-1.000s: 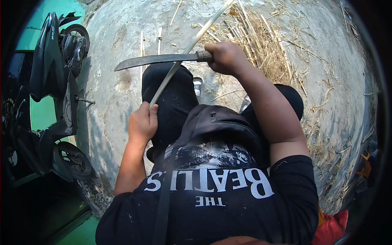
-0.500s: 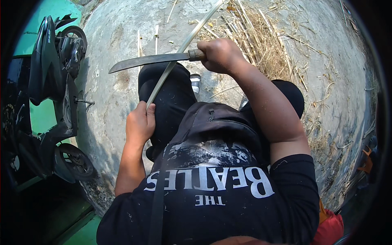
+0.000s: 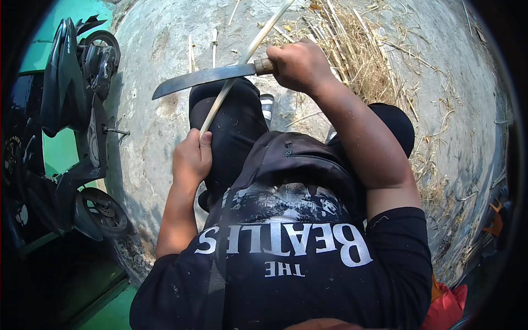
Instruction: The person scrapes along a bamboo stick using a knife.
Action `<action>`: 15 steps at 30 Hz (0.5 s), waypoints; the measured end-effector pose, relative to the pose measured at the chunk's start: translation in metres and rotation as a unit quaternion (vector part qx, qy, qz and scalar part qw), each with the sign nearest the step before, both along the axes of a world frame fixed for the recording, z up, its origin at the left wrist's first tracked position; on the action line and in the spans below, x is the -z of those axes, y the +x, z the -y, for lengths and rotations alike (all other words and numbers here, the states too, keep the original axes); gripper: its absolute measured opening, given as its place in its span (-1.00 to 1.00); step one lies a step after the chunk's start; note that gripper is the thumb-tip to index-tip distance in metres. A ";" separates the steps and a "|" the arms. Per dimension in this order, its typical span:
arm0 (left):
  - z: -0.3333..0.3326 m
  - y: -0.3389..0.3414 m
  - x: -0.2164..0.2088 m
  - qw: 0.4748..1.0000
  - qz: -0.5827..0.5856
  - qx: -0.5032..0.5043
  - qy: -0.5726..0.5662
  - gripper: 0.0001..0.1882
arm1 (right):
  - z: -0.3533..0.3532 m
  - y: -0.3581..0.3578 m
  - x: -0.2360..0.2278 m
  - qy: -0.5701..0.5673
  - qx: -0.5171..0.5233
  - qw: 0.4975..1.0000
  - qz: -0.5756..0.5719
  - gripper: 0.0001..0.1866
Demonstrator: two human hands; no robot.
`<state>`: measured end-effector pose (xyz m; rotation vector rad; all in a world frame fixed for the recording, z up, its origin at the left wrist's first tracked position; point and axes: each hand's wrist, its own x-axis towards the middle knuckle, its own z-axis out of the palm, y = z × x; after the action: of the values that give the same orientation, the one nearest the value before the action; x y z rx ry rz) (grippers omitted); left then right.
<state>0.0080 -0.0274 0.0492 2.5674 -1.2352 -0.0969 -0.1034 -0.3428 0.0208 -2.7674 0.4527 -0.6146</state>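
My left hand (image 3: 192, 157) is closed around the lower end of a long pale strip (image 3: 219, 102), which looks like split bamboo. The strip slants up and to the right over my left knee, and its far end leaves the top of the picture. In my right hand (image 3: 301, 66) is the wooden handle of a machete (image 3: 192, 81). The broad, dark blade points left and crosses over the strip just above my knee. Whether its edge bites into the strip cannot be made out.
A heap of thin shavings and sticks (image 3: 368, 71) covers the ground ahead to the right. Loose pale strips (image 3: 214, 48) lie farther off on the grey concrete (image 3: 148, 115). A black motorbike (image 3: 60, 104) stands at the left. Something red (image 3: 448, 308) shows at lower right.
The machete blade has turned slightly, showing more of its flat side. The whole view has shifted a little. Both hands keep their holds.
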 end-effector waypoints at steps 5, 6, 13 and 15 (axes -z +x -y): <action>0.006 -0.003 -0.011 1.000 -0.020 0.001 -0.004 -0.58 | 0.042 -0.001 0.023 0.087 0.132 0.987 0.021 -0.85; 0.005 -0.001 -0.012 1.000 -0.018 0.007 0.004 -0.58 | 0.037 -0.002 0.023 0.087 0.105 0.991 -0.010 -0.86; 0.001 -0.001 -0.010 0.997 -0.072 0.009 -0.027 -0.57 | 0.050 -0.021 0.003 0.165 0.097 0.976 -0.106 -0.84; 0.006 0.000 -0.010 0.999 -0.044 0.020 -0.018 -0.57 | 0.058 -0.020 0.014 0.147 0.147 0.970 -0.127 -0.82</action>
<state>0.0077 -0.0339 0.0594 2.4804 -1.2452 -0.1925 -0.1230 -0.4012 0.0067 -2.5171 0.9405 -0.2249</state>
